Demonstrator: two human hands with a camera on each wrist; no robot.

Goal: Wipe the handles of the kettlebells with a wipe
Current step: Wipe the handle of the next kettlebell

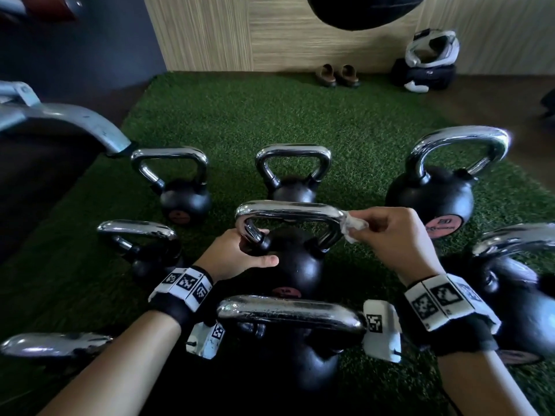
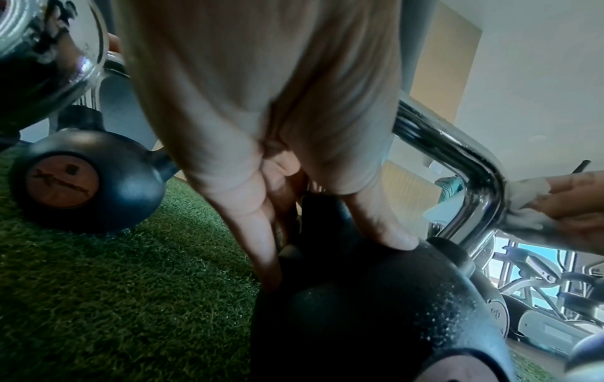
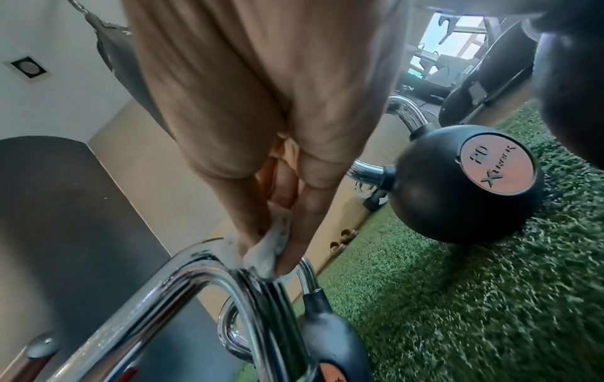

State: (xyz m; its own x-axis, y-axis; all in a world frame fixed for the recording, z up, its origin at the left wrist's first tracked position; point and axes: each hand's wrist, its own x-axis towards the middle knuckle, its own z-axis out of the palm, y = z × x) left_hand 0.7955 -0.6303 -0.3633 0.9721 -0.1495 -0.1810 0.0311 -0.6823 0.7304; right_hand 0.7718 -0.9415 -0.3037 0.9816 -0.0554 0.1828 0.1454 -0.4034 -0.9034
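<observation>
Several black kettlebells with chrome handles stand on green turf (image 1: 240,121). On the middle kettlebell (image 1: 295,268), my left hand (image 1: 250,252) grips the base of the handle's left leg, and its thumb (image 2: 389,232) lies on the black body (image 2: 359,323). My right hand (image 1: 368,229) pinches a crumpled white wipe (image 1: 353,228) against the right corner of that chrome handle (image 1: 288,210). In the right wrist view the wipe (image 3: 266,249) sits between thumb and fingers, on the handle's bend (image 3: 209,268). From the left wrist it shows as a white wad (image 2: 526,204) on the bend.
Three kettlebells stand behind (image 1: 184,193) (image 1: 292,178) (image 1: 432,193), one on the left (image 1: 141,247), one on the right (image 1: 510,283), one close to me (image 1: 294,328). A grey machine frame (image 1: 69,115) juts in at the left. Sandals (image 1: 339,75) and a bag (image 1: 426,73) lie by the wall.
</observation>
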